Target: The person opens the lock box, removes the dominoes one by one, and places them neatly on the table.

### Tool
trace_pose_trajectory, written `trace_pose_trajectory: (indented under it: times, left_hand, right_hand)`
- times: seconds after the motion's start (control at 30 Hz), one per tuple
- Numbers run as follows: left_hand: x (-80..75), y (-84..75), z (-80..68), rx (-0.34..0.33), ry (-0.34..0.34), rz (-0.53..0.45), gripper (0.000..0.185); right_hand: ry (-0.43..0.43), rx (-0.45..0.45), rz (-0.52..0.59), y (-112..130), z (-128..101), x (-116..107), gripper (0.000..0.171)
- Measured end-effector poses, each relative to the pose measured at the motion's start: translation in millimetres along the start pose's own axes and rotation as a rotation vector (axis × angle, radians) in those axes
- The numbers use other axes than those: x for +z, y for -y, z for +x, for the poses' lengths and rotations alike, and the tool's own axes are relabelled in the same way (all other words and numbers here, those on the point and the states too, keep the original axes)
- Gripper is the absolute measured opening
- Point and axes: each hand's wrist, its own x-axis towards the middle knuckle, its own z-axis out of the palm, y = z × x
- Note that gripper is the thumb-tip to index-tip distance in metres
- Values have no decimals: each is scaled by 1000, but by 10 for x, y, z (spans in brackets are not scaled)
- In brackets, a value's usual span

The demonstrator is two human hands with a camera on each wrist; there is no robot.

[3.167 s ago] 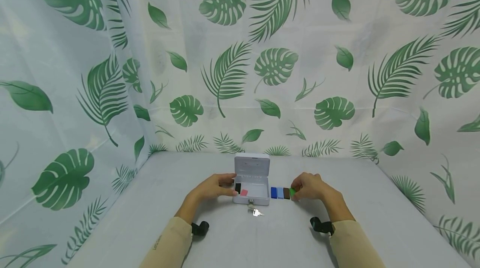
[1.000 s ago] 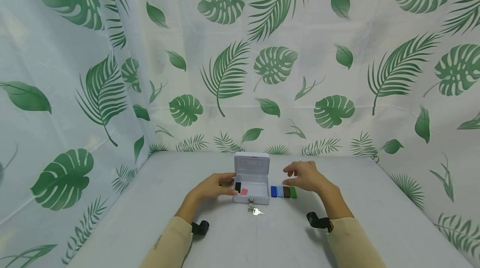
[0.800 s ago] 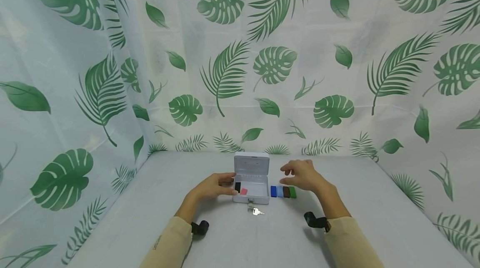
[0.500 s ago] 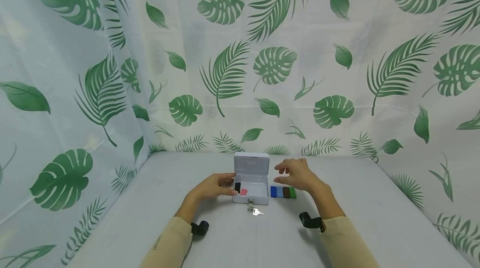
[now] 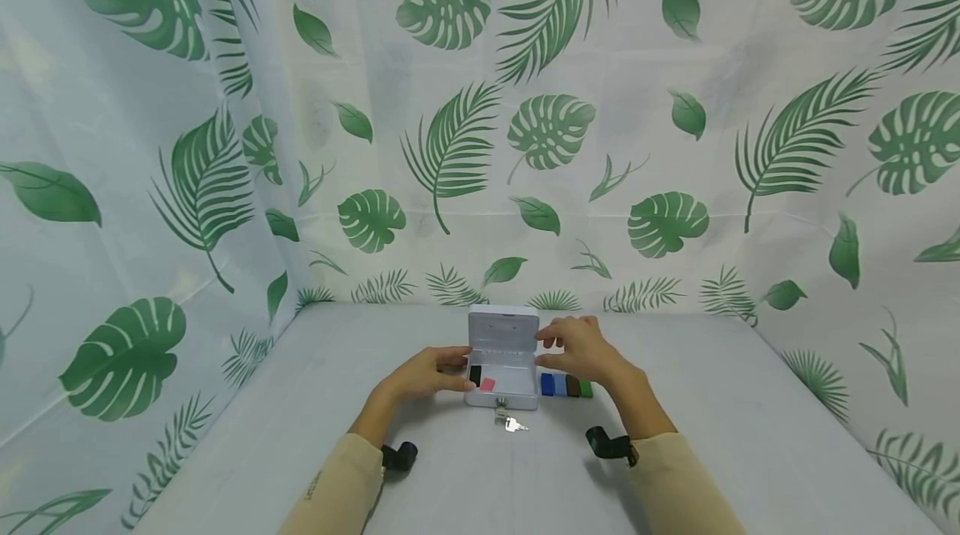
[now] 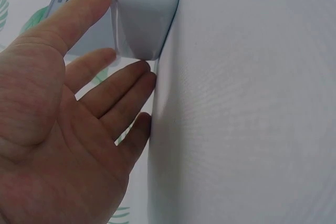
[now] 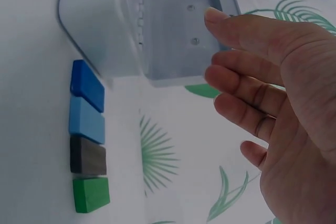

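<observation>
Head view: a person sits at a grey tabletop [image 5: 315, 402] hung round with leaf-print curtains [image 5: 187, 143], both forearms in beige sleeves.
Box: a small white metal box [image 5: 502, 381] stands near the middle of the tabletop, its lid [image 5: 503, 327] raised upright at the far side.
Inside the box: a black block [image 5: 475, 374] and a pink block [image 5: 488, 384] lie at its left end.
Keys: a small bunch of keys [image 5: 512, 422] hangs from the lock on the near wall.
Left hand: the left hand [image 5: 427, 372] lies against the box's left wall, fingers straight and relaxed, grasping nothing.
Right hand: the right hand [image 5: 581, 349] hovers by the lid's right edge, fingers loosely extended, holding nothing.
Row of blocks: just right of the box lie a dark blue block [image 7: 87, 85], a light blue block [image 7: 86, 120], a brown block [image 7: 87, 156] and a green block [image 7: 91, 194], side by side.
</observation>
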Motion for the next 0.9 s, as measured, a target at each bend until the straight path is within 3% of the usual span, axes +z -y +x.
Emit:
trace_pose_trajectory:
  times: [0.3, 0.9]
  left_hand:
    - [1, -26, 1, -6, 6, 12, 81]
    - [2, -16, 1, 0, 0, -4, 79]
  right_hand:
    - [17, 7, 23, 89, 15, 40, 38]
    - [-35, -72, 20, 202, 79, 146, 36]
